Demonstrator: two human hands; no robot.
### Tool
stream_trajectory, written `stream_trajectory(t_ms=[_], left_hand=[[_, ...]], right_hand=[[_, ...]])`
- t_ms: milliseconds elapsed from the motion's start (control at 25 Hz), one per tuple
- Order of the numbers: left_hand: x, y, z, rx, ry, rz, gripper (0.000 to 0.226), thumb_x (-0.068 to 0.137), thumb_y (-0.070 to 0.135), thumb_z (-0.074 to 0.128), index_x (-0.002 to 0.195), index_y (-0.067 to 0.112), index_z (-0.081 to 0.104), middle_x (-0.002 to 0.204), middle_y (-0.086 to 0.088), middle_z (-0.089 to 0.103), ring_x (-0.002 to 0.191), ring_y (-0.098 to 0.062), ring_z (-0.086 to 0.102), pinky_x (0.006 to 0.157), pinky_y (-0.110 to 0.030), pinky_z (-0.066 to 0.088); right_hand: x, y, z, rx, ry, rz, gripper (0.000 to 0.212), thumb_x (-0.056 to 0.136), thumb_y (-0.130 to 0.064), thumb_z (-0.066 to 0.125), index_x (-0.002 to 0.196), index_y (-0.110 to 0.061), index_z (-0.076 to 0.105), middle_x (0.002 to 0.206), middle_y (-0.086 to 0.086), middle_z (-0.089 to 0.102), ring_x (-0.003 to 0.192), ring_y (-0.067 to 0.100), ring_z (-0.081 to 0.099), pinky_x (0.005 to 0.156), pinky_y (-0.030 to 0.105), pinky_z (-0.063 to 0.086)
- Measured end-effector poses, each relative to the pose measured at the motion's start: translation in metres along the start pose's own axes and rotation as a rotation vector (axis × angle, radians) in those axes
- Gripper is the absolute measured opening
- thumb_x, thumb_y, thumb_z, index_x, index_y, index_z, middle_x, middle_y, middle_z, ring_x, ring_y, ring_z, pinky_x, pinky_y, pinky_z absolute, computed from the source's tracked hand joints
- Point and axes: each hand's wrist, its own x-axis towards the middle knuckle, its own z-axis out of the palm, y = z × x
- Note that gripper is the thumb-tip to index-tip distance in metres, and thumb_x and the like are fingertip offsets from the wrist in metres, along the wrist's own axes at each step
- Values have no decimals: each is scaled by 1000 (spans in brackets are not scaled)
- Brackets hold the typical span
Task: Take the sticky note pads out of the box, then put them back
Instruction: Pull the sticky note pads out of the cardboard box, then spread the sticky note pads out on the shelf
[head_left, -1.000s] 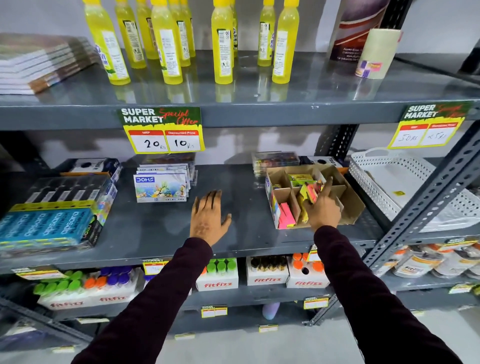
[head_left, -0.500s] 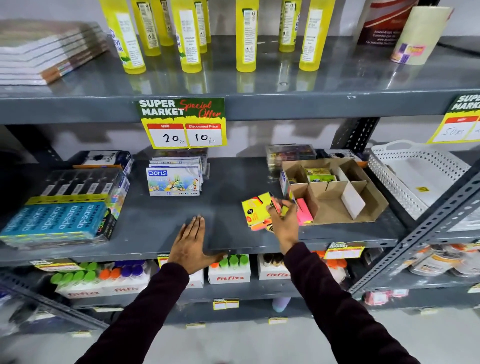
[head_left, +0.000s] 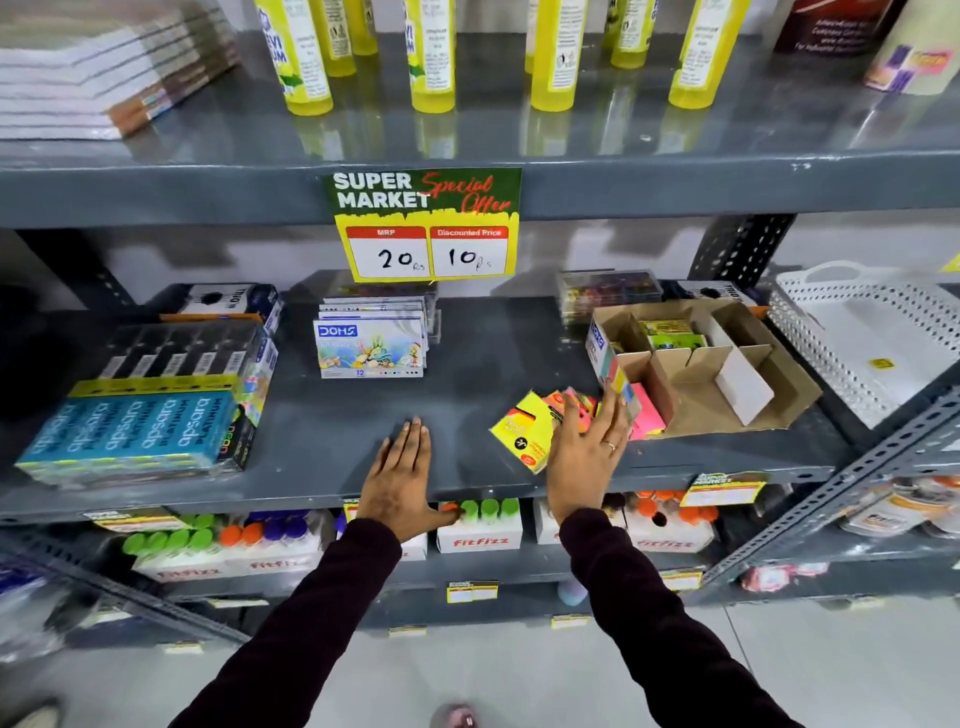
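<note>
A brown cardboard box (head_left: 779, 395) with dividers stands on the middle shelf at the right. A few sticky note pads (head_left: 670, 335) remain in its back compartment, and a pink pad (head_left: 647, 415) stands in the front left one. Several yellow, orange and pink sticky note pads (head_left: 524, 431) lie on the shelf just left of the box. My right hand (head_left: 587, 452) is flat over them with fingers spread, gripping nothing. My left hand (head_left: 402, 478) rests flat and open on the shelf's front edge, left of the pads.
A stack of DOMS colour boxes (head_left: 371, 345) stands behind my left hand. Blue Apsara packs (head_left: 140, 431) lie far left, a white perforated basket (head_left: 872, 338) far right. Yellow bottles (head_left: 431, 57) line the upper shelf. Fitfizz boxes (head_left: 478, 530) fill the lower shelf.
My right hand carried the pads out of the box, laid them on the shelf to its left, and let go. My left hand slid back toward the shelf's front edge.
</note>
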Motion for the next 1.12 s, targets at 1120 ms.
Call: stream_trajectory(t_ms=[1120], left_hand=[[1,2,1,-55,-10,-50,114,59,71,54,142,1,18,151,-14,19,139,-27,14,110,-34,-1]], right_hand=[[85,-76,37,-190,-486,-124,81,83,-66,44,129,0,46,134,32,48,131,44,38,118,56,11]])
